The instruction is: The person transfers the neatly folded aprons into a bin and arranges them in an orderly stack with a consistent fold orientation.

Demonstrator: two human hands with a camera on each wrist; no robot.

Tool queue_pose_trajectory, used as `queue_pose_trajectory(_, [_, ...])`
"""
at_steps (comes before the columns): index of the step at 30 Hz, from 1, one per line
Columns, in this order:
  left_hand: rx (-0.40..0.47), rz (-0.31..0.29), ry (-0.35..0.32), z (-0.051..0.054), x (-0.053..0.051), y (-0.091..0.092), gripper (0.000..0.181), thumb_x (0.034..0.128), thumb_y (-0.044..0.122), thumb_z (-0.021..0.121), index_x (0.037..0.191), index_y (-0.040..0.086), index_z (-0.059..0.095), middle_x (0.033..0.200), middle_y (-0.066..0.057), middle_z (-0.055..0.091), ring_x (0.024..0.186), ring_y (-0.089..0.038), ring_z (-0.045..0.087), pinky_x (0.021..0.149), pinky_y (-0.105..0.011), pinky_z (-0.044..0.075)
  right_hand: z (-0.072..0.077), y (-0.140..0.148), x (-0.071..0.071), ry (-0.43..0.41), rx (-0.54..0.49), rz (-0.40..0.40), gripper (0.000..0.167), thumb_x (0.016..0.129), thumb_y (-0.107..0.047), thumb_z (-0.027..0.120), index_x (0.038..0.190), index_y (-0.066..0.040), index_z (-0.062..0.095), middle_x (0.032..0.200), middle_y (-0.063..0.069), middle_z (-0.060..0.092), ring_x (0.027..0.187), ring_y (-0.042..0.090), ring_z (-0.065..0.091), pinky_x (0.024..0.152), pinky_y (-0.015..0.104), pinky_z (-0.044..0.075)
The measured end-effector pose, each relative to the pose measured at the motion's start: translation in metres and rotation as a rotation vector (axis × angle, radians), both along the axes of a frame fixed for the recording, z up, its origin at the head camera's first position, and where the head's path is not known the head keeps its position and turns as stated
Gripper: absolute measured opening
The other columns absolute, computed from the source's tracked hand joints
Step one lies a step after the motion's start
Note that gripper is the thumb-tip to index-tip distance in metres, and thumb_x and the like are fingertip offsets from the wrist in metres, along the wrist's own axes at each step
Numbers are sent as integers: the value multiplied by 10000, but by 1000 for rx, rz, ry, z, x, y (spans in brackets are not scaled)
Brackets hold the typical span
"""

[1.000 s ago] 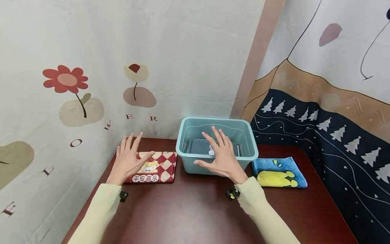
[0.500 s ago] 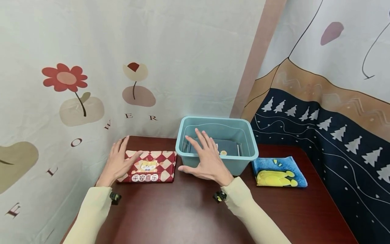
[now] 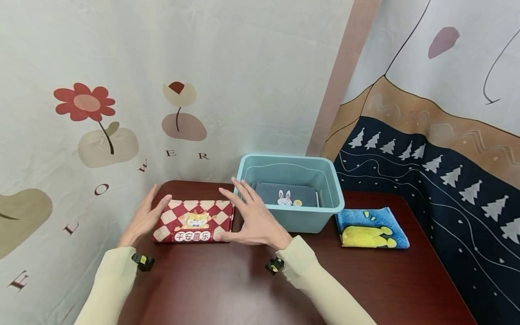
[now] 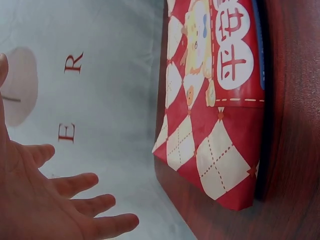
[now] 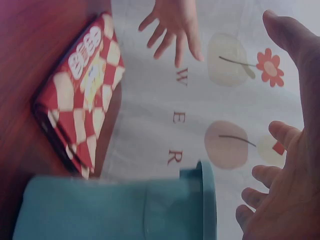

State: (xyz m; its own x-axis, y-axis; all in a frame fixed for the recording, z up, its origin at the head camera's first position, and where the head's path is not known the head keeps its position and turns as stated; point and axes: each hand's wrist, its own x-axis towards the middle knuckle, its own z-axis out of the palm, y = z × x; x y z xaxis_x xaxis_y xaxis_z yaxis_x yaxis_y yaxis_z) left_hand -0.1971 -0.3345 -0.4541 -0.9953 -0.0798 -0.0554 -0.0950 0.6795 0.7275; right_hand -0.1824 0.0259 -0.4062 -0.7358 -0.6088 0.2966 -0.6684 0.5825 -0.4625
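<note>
A folded red-and-cream checkered cloth [image 3: 195, 221] lies on the left part of the table, a blue edge showing beneath it in the left wrist view. At its left end the left hand [image 3: 142, 219] hovers with fingers spread, holding nothing; the left wrist view shows a gap between that hand [image 4: 55, 195] and the cloth [image 4: 215, 145]. The right hand [image 3: 256, 219] is at the cloth's right end, fingers apart and empty, in front of the blue-green bin's [image 3: 296, 220] left corner. In the right wrist view, the right hand [image 5: 290, 185] is clear of the cloth [image 5: 82, 95].
Inside the bin lies a dark grey folded item [image 3: 266, 194] with a rabbit print. To the bin's right is a folded blue-and-yellow cloth [image 3: 371, 229]. Printed curtains [image 3: 252, 81] hang behind and beside the dark red table [image 3: 227, 289].
Both hands have moved left, the right one from over the bin to the checkered cloth's right end, the left one off the cloth to its left end. The cloths and bin stay put.
</note>
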Motion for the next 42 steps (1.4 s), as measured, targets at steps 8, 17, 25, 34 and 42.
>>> queue_pose_trajectory(8, [136,17,-147,0,-3,-17,938,1011,717,302,1629,192,-169,1680,-322,-16,1525,-585,55,1152,-801,133,-1,-17,5,-172,-63,76,1040,754,-708,758,1577,-557,139,1704,-230,-8,1598,131,79,1175,590,394])
queue_pose_trajectory(17, [282,-5,-222,-6,-4,-36,966,992,753,281,1610,203,-218,1702,-222,-129,1536,-565,25,1173,-768,167,-7,-30,6,-310,-124,101,977,779,-654,764,1554,-582,174,1685,-276,55,1564,115,194,1145,559,441])
queue_pose_trajectory(25, [323,-17,-282,-11,-12,-46,958,971,798,177,1607,208,-228,1664,-358,17,1499,-615,108,1169,-747,230,-23,-44,2,-471,-131,40,894,821,-632,733,1545,-588,210,1711,-187,137,1584,226,210,1177,650,353])
queue_pose_trajectory(34, [429,0,-365,-18,-19,-49,1034,932,846,178,1614,173,-209,1656,-371,32,1500,-613,127,1182,-730,241,-44,-60,-6,-677,-217,-145,816,854,-631,701,1564,-460,337,1658,-98,344,1506,233,367,1210,596,331])
queue_pose_trajectory(42, [429,-38,-431,-25,-23,-51,1074,926,852,128,1645,73,-46,1653,-372,79,1498,-603,165,1157,-726,304,-64,-80,-15,-784,-307,-359,773,855,-604,724,1536,-372,442,1587,-6,474,1430,267,460,1182,589,373])
